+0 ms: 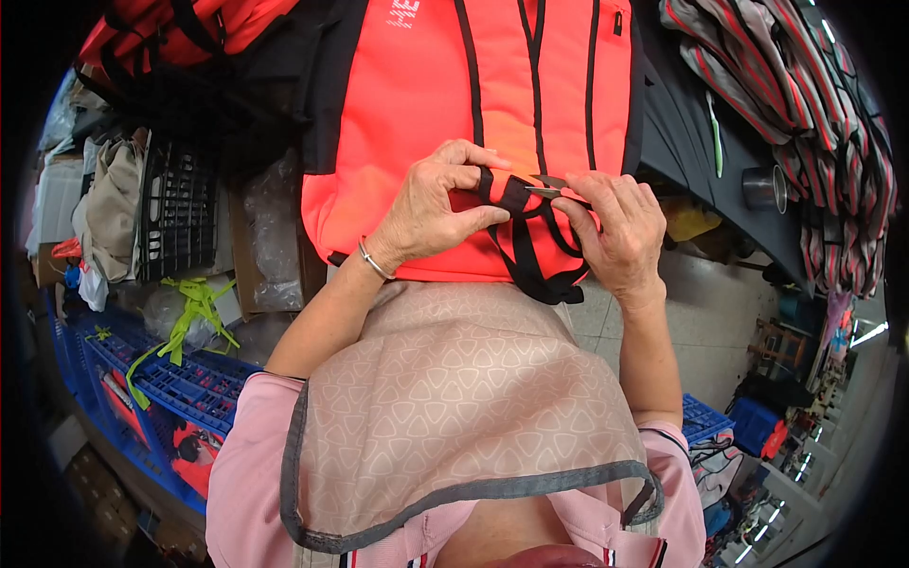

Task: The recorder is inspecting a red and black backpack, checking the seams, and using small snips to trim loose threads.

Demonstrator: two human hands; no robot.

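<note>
A bright coral-red bag (pixel 407 104) with black piping lies in front of me, its lower edge against my apron. My left hand (pixel 421 208), a bangle at its wrist, is closed on a folded part of the bag where black webbing (pixel 512 195) crosses the coral fabric. In my right hand (pixel 620 227) is a small pair of thread snips (pixel 545 187), its pointed metal blades directed left at the webbing. Black straps (pixel 540 270) hang in a loop below both hands. The right fingers hide the handle of the snips.
Striped grey-and-red pieces (pixel 757 66) are stacked at the far right, beside a metal cup (pixel 763 189) on the dark table (pixel 696 133). On the left stand a black crate (pixel 177 208) and a blue plastic crate (pixel 204 383) draped with yellow-green strips (pixel 197 317).
</note>
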